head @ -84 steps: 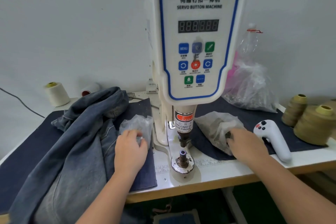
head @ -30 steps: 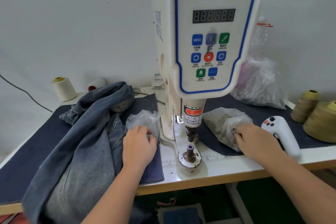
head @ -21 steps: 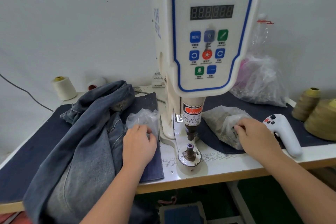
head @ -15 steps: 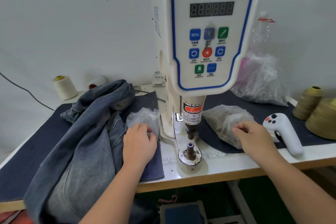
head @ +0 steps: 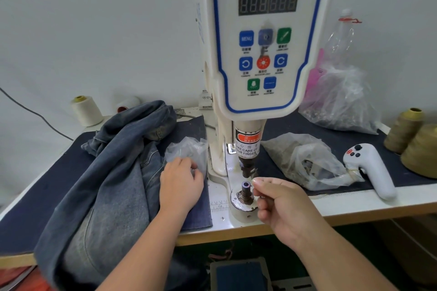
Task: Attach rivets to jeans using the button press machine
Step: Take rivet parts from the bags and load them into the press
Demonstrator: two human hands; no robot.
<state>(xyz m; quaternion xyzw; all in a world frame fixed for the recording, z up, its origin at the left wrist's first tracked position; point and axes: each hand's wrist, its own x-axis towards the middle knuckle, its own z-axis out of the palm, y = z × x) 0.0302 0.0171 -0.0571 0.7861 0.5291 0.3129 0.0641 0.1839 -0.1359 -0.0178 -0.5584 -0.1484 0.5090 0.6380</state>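
Head view, read from left to right: a cream thread cone stands at the back of the desk, and the jeans lie heaped over the dark mat at left. Next, the left hand rests at the small clear bag, its fingers curled into the plastic as half a second ago. At centre stands the button press machine with its lower die post. The change is at the right: the right hand has left the larger parts bag and now sits just beside the post, thumb and forefinger pinched together, likely on a rivet too small to make out. That suggests loading the die comes next; no denim is under the press yet. Further right lie a white controller and olive cones.
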